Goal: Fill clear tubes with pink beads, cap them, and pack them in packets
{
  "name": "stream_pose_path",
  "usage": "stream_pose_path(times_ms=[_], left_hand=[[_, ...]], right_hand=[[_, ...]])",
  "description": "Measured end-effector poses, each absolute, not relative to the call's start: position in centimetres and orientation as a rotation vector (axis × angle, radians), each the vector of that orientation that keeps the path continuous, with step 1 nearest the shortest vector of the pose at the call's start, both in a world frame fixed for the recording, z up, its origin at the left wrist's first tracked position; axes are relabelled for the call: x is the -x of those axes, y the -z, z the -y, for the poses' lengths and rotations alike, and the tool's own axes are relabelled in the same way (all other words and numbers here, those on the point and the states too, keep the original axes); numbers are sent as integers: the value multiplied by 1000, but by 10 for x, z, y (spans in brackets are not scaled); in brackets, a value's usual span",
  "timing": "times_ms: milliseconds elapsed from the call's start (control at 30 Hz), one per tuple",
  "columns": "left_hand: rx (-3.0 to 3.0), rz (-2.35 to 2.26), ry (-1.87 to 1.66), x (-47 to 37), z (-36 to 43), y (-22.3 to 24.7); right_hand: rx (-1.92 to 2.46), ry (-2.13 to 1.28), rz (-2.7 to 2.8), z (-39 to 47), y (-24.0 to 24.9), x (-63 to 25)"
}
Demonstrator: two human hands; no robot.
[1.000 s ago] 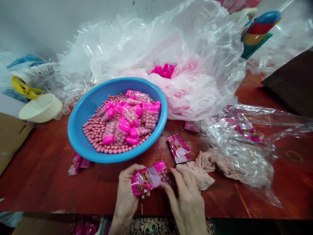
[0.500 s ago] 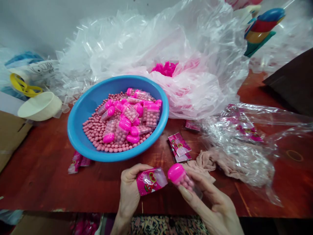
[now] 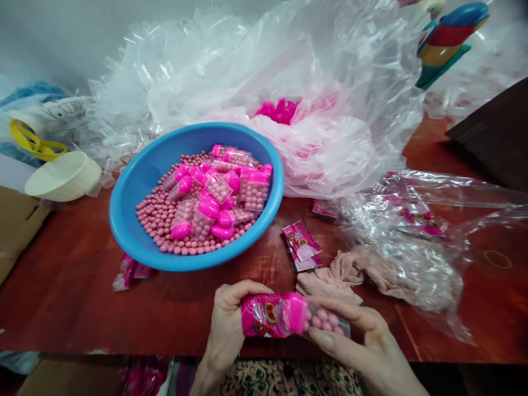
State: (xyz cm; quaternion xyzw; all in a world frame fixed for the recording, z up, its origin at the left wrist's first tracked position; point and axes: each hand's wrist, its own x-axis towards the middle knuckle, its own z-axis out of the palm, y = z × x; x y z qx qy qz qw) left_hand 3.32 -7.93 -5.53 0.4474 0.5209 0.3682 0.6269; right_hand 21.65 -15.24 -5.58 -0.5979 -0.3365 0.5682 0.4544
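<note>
My left hand [image 3: 231, 313] is closed on a printed pink sleeve label [image 3: 259, 316]. My right hand [image 3: 355, 335] pinches a clear tube of pink candy balls [image 3: 324, 320], lying sideways with its bright pink cap pointing left. That cap sits at the label's right end, partly inside it as far as I can see. Behind my hands stands a blue basin [image 3: 185, 265] with loose pink balls [image 3: 159, 223] and several capped, filled tubes [image 3: 214, 187]. A small stack of flat labels [image 3: 302, 242] lies on the table right of the basin.
A crumpled beige cloth [image 3: 330, 280] and clear plastic wrap [image 3: 404, 264] lie at the right. Big bags of clear tubes [image 3: 173, 71] and pink caps [image 3: 280, 111] fill the back. A white bowl [image 3: 64, 179] and cardboard box [image 3: 18, 231] stand left; more labels [image 3: 126, 272] lie below the basin.
My right hand has brought the tube left, and its cap now meets the label's end; before, there was a small gap between them. My left hand has shifted slightly right.
</note>
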Motion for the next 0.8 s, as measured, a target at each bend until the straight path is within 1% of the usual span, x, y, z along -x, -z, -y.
stream_pose_path(times_ms=[233, 367, 500, 600, 800], left_hand=[[-1030, -1178, -832, -36, 83, 55], [-1027, -1165, -849, -37, 86, 53], [-1036, -1144, -888, -41, 89, 52], [-1056, -1124, -918, -42, 92, 54], [-1286, -814, -894, -37, 88, 61]], right_hand=[[1467, -1490, 675, 161, 65, -223], [1463, -1477, 633, 163, 71, -225], [1454, -1535, 452, 157, 60, -220], [1501, -1483, 299, 152, 47, -213], [1472, -1565, 217, 147, 40, -206]])
